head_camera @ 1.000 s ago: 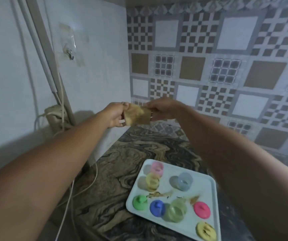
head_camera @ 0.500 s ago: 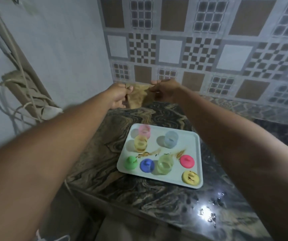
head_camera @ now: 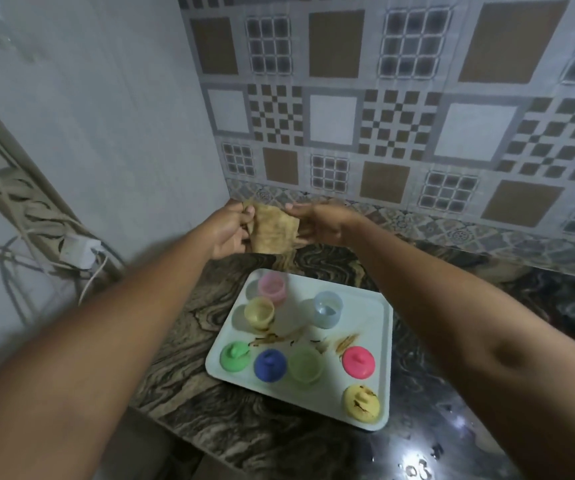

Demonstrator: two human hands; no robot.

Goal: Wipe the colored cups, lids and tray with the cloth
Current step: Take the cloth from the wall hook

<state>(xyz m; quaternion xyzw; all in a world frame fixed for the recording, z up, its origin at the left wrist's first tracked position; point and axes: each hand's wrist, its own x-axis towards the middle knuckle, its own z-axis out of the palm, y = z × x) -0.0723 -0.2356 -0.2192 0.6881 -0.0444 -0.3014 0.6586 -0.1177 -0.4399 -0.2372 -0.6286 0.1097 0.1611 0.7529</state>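
My left hand (head_camera: 231, 230) and my right hand (head_camera: 320, 225) both grip a tan cloth (head_camera: 274, 230), held spread in the air beyond the tray's far edge. Below sits a pale tray (head_camera: 379, 341) smeared with brown streaks (head_camera: 279, 338). On it stand a pink cup (head_camera: 272, 286), a yellow cup (head_camera: 259, 312), a blue cup (head_camera: 328, 309) and a green cup (head_camera: 306, 364). Lids lie along its near side: green lid (head_camera: 235, 356), dark blue lid (head_camera: 270, 364), pink lid (head_camera: 359, 362) and a stained yellow lid (head_camera: 362, 402).
The tray rests on a dark marbled counter (head_camera: 182, 341) in a corner of patterned tile wall (head_camera: 383, 116). Coiled cables and a white socket (head_camera: 78, 251) hang on the left wall. Water drops (head_camera: 417, 472) glint at the counter's near right.
The camera has tilted down, so the tray and counter fill more of the view. Both hands still hold the cloth; it now hangs more spread between them.
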